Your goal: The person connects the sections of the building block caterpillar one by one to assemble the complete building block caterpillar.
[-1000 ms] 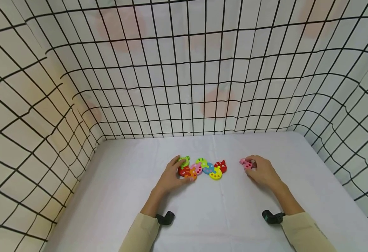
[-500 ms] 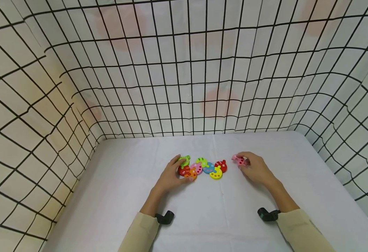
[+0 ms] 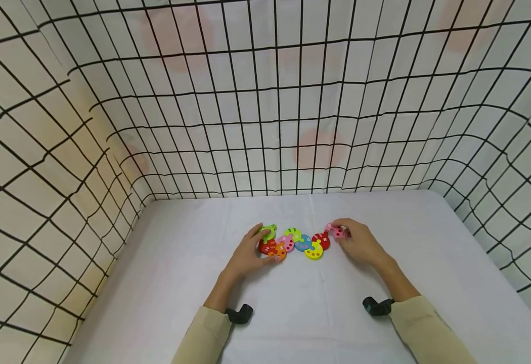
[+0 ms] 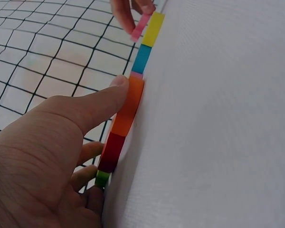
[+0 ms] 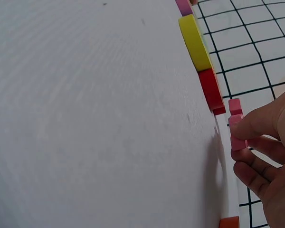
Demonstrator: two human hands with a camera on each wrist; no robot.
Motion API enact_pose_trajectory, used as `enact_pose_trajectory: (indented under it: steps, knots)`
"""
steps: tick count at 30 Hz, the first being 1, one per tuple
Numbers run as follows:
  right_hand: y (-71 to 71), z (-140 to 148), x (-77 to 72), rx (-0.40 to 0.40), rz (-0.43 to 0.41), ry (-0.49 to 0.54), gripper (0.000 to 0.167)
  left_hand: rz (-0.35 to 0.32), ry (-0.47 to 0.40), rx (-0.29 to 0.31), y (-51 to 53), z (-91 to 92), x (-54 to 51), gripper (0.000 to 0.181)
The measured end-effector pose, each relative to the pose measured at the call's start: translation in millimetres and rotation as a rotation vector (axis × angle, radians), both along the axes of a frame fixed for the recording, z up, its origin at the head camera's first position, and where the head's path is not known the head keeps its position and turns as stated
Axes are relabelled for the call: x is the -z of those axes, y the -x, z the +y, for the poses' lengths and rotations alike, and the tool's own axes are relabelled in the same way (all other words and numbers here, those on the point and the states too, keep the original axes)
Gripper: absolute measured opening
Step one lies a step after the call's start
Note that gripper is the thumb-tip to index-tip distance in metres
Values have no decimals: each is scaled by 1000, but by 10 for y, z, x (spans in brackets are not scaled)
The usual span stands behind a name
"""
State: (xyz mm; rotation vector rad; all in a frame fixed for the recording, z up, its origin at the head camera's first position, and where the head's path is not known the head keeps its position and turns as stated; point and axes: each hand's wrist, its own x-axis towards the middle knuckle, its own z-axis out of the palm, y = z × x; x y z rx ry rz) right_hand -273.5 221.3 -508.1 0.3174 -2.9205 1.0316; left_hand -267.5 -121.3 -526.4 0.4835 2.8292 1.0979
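A wavy chain of colourful round puzzle pieces with printed numbers lies on the white cloth, including a yellow piece (image 3: pixel 314 251), a blue piece (image 3: pixel 303 243) and a red piece (image 3: pixel 321 240). My left hand (image 3: pixel 246 254) spans the chain's left end. Its thumb presses the orange piece (image 4: pixel 128 107), while the fingers bend round by the green piece (image 4: pixel 102 178). My right hand (image 3: pixel 361 241) pinches a pink dotted piece (image 5: pixel 236 126) between thumb and fingers. That piece is held just above the cloth, close to the chain's right-hand red piece; whether they touch is unclear.
The white-covered table (image 3: pixel 293 313) is bordered by a black wire grid (image 3: pixel 274 121) at the back and both sides, with pale fabric behind it. An orange object (image 5: pixel 229 222) shows at the lower edge of the right wrist view.
My right hand has moved left with the pink piece, bringing it up beside the right end of the chain. My left hand has stayed in place on the chain's left end.
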Motion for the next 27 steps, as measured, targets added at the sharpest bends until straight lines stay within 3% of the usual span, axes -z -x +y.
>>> enact_pose_trajectory:
  steps: [7, 27]
  knots:
    - [22, -87, -30, -31, 6, 16, 45, 10, 1, 9, 6, -6, 0, 83]
    - [67, -163, -59, -50, -36, -69, 44, 5, 3, 5, 8, -9, 14, 84]
